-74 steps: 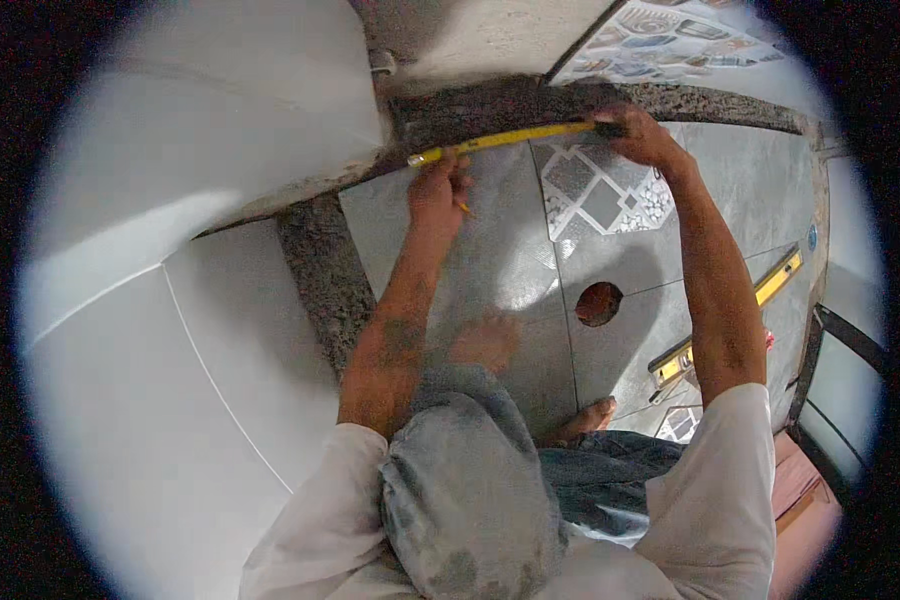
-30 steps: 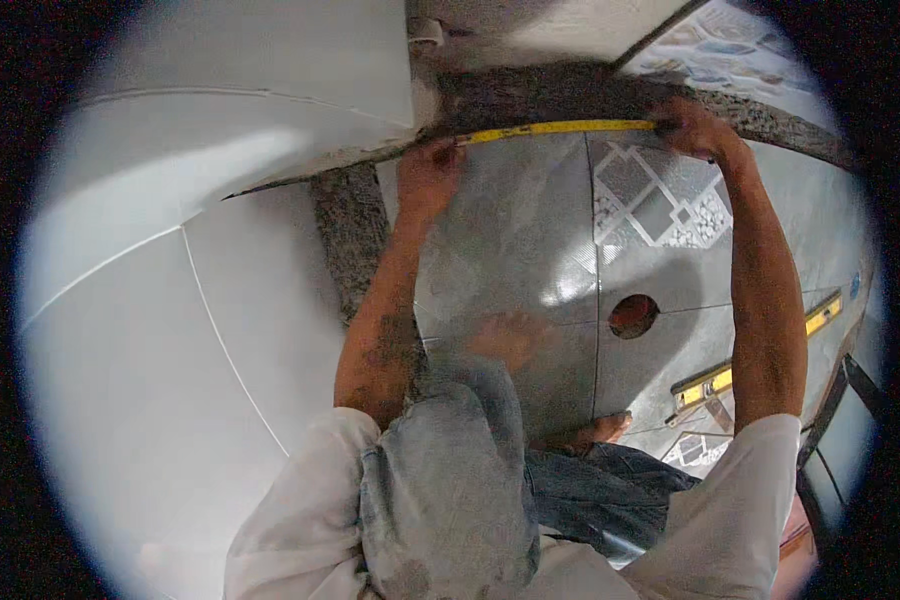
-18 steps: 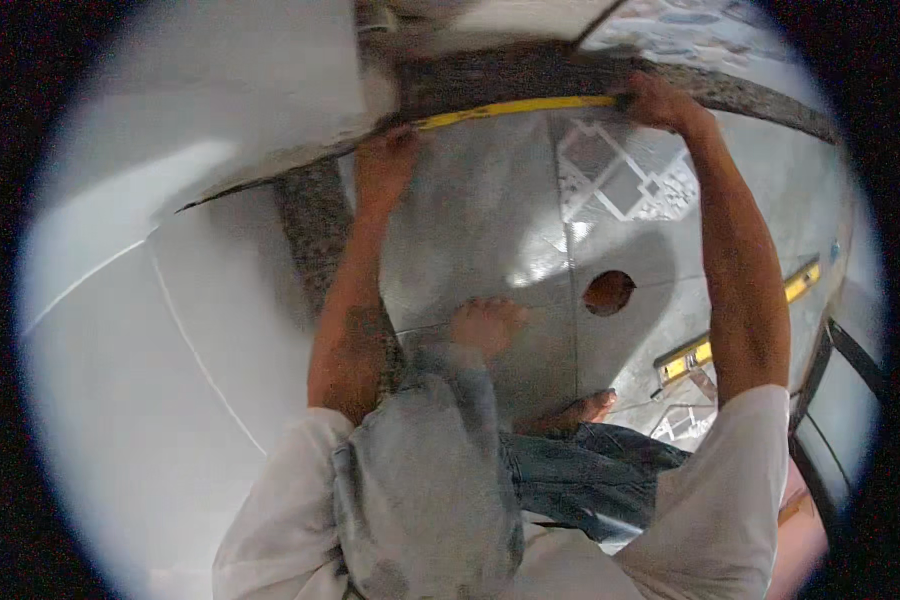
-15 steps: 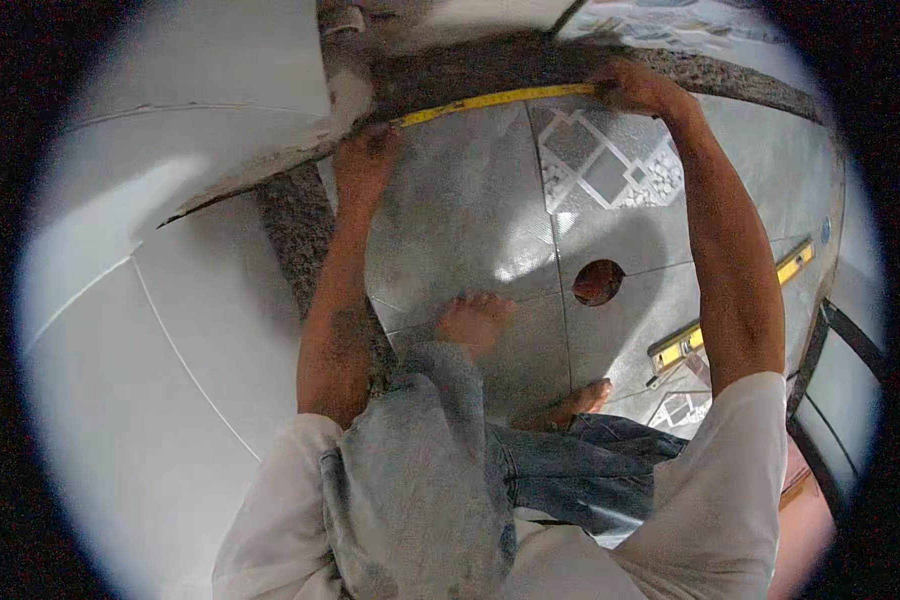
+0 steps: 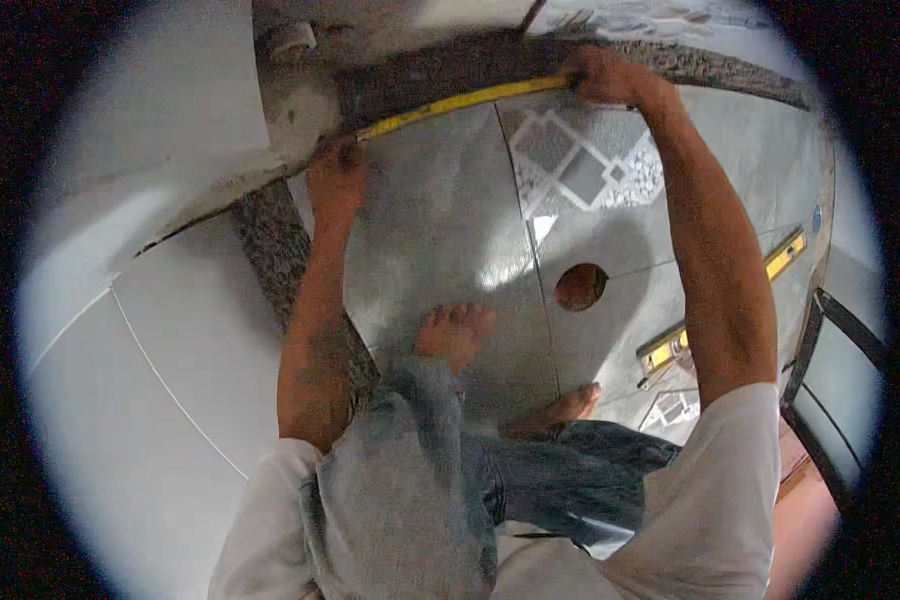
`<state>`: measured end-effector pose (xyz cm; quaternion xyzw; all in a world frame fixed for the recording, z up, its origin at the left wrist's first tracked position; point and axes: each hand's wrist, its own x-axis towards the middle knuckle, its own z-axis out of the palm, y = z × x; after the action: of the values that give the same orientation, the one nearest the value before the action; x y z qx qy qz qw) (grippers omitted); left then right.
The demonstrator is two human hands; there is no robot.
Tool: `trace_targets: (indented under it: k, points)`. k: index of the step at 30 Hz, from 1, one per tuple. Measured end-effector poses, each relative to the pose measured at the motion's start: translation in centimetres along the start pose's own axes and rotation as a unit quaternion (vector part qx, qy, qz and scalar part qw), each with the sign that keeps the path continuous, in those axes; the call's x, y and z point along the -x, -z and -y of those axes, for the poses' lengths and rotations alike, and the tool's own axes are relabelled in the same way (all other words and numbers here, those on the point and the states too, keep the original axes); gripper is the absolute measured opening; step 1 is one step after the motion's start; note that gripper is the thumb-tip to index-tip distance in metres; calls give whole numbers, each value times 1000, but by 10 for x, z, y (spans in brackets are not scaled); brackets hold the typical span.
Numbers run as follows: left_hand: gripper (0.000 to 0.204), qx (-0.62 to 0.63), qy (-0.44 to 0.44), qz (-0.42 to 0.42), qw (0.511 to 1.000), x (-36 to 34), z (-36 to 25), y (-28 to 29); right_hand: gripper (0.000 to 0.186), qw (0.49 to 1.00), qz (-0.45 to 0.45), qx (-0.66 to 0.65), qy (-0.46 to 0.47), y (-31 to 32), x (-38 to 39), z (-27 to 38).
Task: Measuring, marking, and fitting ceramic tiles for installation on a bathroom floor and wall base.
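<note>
A yellow measuring tape (image 5: 460, 102) stretches along the far edge of the grey floor tiles (image 5: 420, 220). My left hand (image 5: 338, 168) is closed at the tape's left end, beside the wall corner. At the other end, my right hand (image 5: 610, 78) is closed round the tape; whatever part of it lies inside the fist is hidden. Beyond the tape runs a dark, rough untiled strip (image 5: 440, 65). A patterned tile panel (image 5: 585, 160) of grey and white squares lies just nearer than my right hand.
A round hole (image 5: 581, 287) opens in the tiles ahead of my feet. Past my right forearm lies a yellow spirit level (image 5: 785, 255). White wall tiles (image 5: 170, 340) rise on the left, bordered by a speckled stone strip (image 5: 270, 240). A dark-framed panel (image 5: 820, 370) stands at right.
The view has shifted slightly, so nearly everything sits a little further left. Both hands keep their hold on the tape, which stays stretched along the tile edge.
</note>
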<state>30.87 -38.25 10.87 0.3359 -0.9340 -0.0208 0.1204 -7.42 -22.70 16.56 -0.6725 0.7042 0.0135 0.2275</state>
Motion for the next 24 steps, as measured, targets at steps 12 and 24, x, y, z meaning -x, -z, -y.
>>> trace_targets:
  k: [12, 24]
  points:
    - [30, 128, 202, 74, 968, 8, -14, 9, 44, 987, 112, -38, -105, 5, -2, 17]
    - [24, 195, 197, -5, 961, 11, -25, 9, 37, 992, 27, -109, -57, -2, 4, 9]
